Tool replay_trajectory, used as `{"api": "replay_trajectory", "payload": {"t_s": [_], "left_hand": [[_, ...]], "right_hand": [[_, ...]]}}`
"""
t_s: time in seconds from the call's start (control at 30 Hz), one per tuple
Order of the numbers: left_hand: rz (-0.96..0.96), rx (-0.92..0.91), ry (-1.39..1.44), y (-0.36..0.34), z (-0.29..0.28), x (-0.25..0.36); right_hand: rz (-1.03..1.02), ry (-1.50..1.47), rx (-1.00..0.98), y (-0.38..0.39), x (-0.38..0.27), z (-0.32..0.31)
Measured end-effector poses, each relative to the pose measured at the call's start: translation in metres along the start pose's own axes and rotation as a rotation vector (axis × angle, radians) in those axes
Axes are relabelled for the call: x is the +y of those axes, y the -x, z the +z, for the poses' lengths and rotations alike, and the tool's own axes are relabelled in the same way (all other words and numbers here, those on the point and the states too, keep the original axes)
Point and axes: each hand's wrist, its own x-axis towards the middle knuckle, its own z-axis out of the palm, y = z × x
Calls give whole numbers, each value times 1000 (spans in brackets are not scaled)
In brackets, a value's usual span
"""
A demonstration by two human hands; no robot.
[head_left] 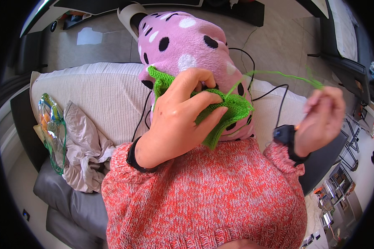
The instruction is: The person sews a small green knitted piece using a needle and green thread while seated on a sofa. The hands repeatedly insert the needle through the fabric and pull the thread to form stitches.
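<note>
My left hand grips a bright green knitted piece over my lap, its fingers curled into the fabric, which hides some fingertips. Beneath it lies a fluffy pink cover with black and white spots. A strand of green yarn runs from the knitting out to my right hand, raised at the right with its fingers pinched around the strand and slightly blurred; whether a needle is in them, I cannot tell. A black device is strapped at my right wrist.
A cream-covered grey sofa surrounds me, with a crumpled beige cloth and clear plastic bag at the left. Black cables loop beside the cover. Beyond are a tiled floor, dark furniture and cluttered racks.
</note>
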Motion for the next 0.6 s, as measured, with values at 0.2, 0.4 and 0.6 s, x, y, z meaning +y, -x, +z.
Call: {"api": "replay_trajectory", "payload": {"t_s": [0.2, 0.4, 0.6], "left_hand": [[-38, 23, 60, 2, 2, -1], [-3, 46, 43, 3, 2, -4], [29, 63, 58, 3, 2, -6]], "right_hand": [[-165, 220, -520, 21, -11, 43], [-193, 140, -571, 21, -5, 54], [-183, 143, -563, 19, 2, 58]]}}
